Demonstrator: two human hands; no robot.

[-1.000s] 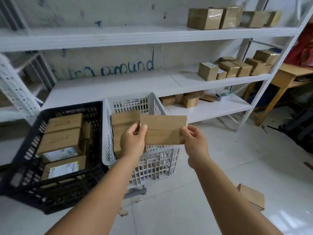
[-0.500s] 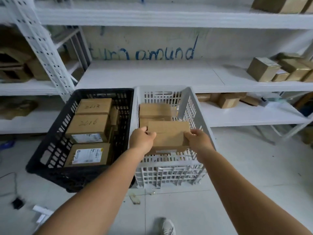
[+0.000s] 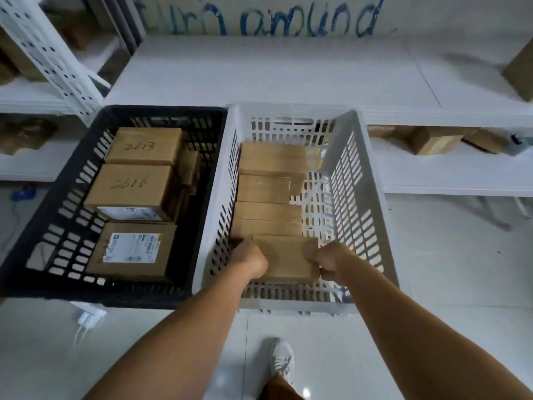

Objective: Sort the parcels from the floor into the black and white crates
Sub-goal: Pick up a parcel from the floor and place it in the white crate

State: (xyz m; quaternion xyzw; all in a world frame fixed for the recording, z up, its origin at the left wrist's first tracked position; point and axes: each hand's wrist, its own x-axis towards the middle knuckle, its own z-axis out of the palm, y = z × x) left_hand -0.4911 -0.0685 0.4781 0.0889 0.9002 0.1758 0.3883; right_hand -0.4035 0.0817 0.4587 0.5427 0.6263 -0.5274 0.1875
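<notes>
So both hands are down inside the white crate right now, one on each end of a plain brown parcel. The left hand has its grip closed around the parcel's left end, and the right hand is curled shut on the right end, so the box is pinched between them. It sits at the near end of the crate, right up against the front wall, and touches the row of parcels already lined up along the crate's left side. Can't tell if it's resting on the crate floor or is a hair above it, since the hands cover the edges.

The black crate is directly to the left, the two rims touching. It holds three bigger boxes in a line: the far one marked 2613, the middle one marked 2616, and the nearest one with a white shipping label facing up. A couple more brown boxes are tucked in along their right side.

Both crates sit on the pale floor in front of a low white shelf with blue scrawl on the wall above it. A white sneaker pokes in at the bottom edge.
</notes>
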